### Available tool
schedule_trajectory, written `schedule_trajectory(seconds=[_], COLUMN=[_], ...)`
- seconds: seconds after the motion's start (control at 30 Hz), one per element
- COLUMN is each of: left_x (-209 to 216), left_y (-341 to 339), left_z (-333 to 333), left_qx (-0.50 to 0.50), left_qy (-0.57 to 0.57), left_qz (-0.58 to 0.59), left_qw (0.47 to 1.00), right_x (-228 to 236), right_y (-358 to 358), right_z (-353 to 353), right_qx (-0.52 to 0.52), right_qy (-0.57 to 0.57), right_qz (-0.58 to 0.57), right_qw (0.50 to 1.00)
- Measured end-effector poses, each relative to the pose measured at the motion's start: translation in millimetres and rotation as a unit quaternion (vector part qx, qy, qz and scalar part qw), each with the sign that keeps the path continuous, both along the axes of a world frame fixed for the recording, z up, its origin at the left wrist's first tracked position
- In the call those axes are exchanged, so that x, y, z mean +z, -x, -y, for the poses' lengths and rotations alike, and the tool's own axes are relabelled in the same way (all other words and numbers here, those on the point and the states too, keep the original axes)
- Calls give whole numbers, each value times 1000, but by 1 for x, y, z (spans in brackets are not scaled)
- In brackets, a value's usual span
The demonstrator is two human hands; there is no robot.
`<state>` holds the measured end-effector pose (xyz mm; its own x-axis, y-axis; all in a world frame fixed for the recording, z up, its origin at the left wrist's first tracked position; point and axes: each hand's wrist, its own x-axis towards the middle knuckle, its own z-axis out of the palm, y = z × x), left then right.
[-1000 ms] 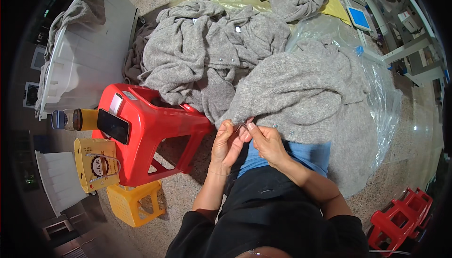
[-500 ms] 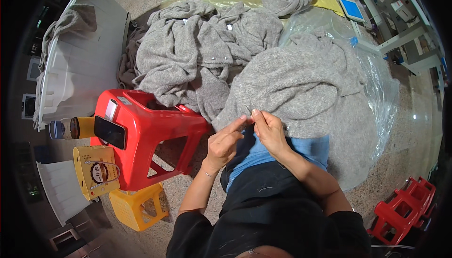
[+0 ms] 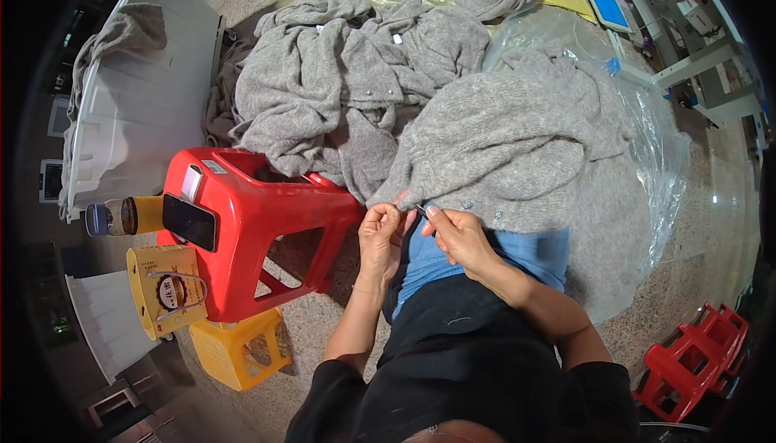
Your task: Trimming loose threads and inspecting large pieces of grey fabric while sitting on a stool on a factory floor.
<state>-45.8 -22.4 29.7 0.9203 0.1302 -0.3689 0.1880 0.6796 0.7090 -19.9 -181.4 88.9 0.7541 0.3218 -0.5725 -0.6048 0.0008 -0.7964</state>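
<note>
Across my lap and past my knees spreads a grey knitted cardigan [image 3: 517,132] with small shiny buttons near its lower edge. My left hand [image 3: 380,237] is closed in a pinch on the near left edge of the cardigan, with one finger partly under the knit. Close beside it, my right hand [image 3: 465,241] grips a thin dark tool [image 3: 420,210] between thumb and fingers. The tool's tip points at the pinched edge; its exact kind is too small to make out.
More grey knitwear [image 3: 307,79] is heaped ahead, beside clear plastic sheeting [image 3: 647,160]. To my left stands a red stool [image 3: 242,241] bearing a phone [image 3: 189,222], near a yellow stool [image 3: 230,354], a yellow paper bag [image 3: 149,301] and a white bin [image 3: 141,95]. Red stools [image 3: 687,362] stand right.
My left hand has drawn back, from a pointing finger to a pinch on the cardigan's edge. My right hand has lowered slightly, its tool now lower against that edge.
</note>
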Motion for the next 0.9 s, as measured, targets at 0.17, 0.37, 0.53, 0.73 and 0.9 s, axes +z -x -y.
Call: schedule_trajectory(seconds=[0.17,0.37,0.53,0.73,0.9], left_x=[11,27,32,40,42], left_y=[3,-2,-6,-8,-14], left_z=[6,-1,-2,0,2], left_qx=[5,8,22,23,-33], left_qy=[0,-279,-431,-616,-560], left_qz=[-39,114,163,237,268], left_qw=[999,953,887,751,783], right_x=[-6,3,4,-11,-9], right_y=[-3,-20,-74,-98,-98], right_z=[1,-3,-3,-11,-19], right_qx=[15,-101,222,267,234], right_qy=[20,47,154,176,187], right_qz=[-43,300,523,310,204], right_qw=[999,947,809,895,932])
